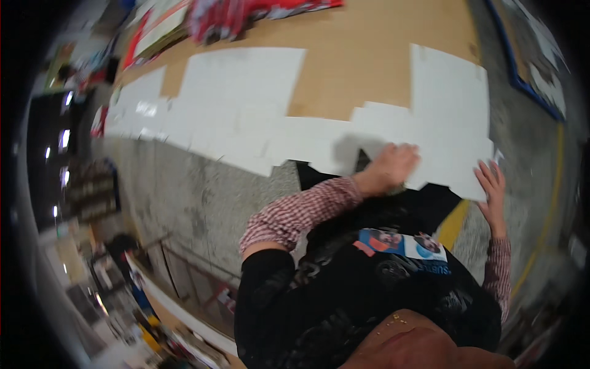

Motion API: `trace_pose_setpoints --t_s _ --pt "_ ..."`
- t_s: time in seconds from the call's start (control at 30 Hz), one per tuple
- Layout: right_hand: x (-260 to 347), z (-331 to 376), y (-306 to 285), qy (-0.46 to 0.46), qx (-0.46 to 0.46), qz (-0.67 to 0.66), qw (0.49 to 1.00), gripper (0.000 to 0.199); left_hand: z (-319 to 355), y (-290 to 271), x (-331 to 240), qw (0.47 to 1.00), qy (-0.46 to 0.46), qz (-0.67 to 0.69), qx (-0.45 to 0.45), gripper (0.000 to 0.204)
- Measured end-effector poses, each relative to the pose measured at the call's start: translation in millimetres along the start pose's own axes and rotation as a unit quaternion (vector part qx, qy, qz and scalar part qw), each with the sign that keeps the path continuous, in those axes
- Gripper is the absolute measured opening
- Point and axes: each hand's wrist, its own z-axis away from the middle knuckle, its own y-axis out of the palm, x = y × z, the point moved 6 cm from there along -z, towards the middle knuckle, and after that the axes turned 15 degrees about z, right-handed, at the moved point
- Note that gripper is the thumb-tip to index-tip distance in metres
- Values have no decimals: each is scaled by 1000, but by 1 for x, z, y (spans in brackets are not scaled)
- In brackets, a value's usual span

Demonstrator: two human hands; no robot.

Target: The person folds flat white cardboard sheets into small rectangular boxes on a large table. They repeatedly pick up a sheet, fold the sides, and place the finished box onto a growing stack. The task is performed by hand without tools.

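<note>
White sheets of card or board with stepped, cut-out edges (233,92) cover the near side of a brown board-topped table (350,67). My left hand (393,167) is over the near edge of the white sheet, its fingers bent and close together. Whatever is under those fingers is hidden. A small dark pointed shape (362,160) shows just left of this hand; I cannot tell if it is a notch or a thing. At the sheet's right corner lies my right hand (490,190), fingers stretched and slightly apart along the edge. Checked red-and-white sleeves cover both forearms.
Red and clear plastic wrapping (227,18) lies at the far left of the table, beside a stack of flat sheets (163,31). A blue-edged platform (528,86) stands at the far right. Concrete floor with a yellow line (556,166) surrounds the table. Metal railing (178,264) stands lower left.
</note>
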Motion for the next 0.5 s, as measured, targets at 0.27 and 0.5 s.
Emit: trace_pose_setpoints --t_s 0.27,0.5 --pt "-37 -12 44 338 -13 -225 914 51 -27 18 17 963 -240 115 28 42" --pt "59 -44 48 -40 -14 -28 999 67 4 -5 -17 991 -44 -119 41 61"
